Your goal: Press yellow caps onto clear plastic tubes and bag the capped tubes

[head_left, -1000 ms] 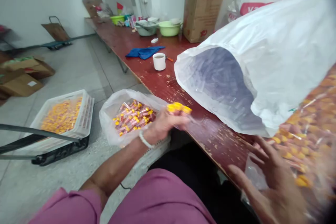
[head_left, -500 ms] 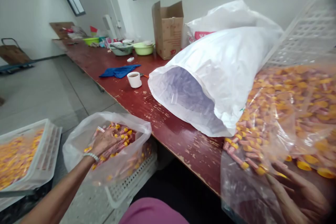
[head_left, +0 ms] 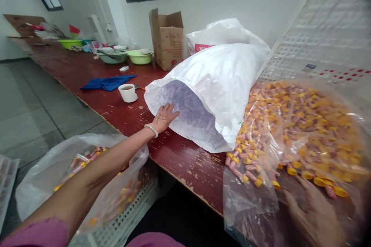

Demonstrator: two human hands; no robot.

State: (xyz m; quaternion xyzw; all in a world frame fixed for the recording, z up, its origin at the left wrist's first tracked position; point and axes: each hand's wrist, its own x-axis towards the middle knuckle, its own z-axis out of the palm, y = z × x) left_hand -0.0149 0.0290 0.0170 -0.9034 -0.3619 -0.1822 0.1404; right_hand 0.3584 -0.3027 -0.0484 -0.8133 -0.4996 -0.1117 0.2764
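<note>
My left hand (head_left: 164, 117) reaches out over the dark red table (head_left: 121, 114) and touches the lower lip of the big white sack (head_left: 220, 81), which lies on its side with its mouth open toward me. Its fingers are stretched out and hold nothing. My right hand (head_left: 313, 216) is low at the right, blurred behind the clear plastic bag (head_left: 298, 135) full of yellow-capped tubes; its fingers cannot be made out.
A second clear bag of tubes (head_left: 72, 177) sits in a white crate (head_left: 127, 216) on the floor at my left. A white cup (head_left: 128, 92), a blue cloth (head_left: 108, 83), green bowls (head_left: 139, 56) and a cardboard box (head_left: 168, 38) stand farther along the table. A white crate wall (head_left: 327, 34) rises at right.
My left hand came out of the floor bag, having dropped its tubes there, and moved up to the white sack's mouth. The view swung right.
</note>
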